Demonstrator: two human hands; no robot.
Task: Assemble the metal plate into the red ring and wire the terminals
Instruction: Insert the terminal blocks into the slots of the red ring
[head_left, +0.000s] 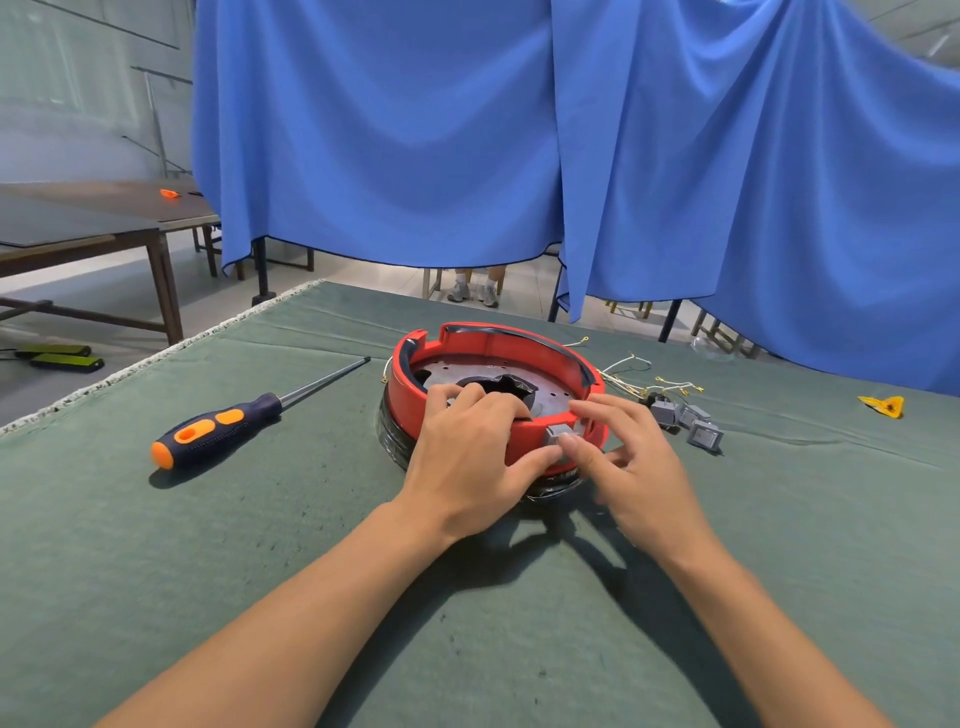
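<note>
The red ring (467, 340) sits mid-table on a dark taped base, and the perforated metal plate (457, 370) lies inside it. My left hand (470, 457) grips the ring's near rim, fingers curled over into the inside, thumb on the outer wall. A small grey switch block (560, 432) sits at the near rim, where the thumb and forefinger of my right hand (623, 462) pinch it. White wires with yellow terminals (660, 384) trail from the ring's right side.
A dark blue and orange screwdriver (244, 421) lies left of the ring. Several grey switches (691, 423) rest to the right, a yellow scrap (883, 405) further right. Blue curtains (467, 130) hang behind the green-covered table (260, 545).
</note>
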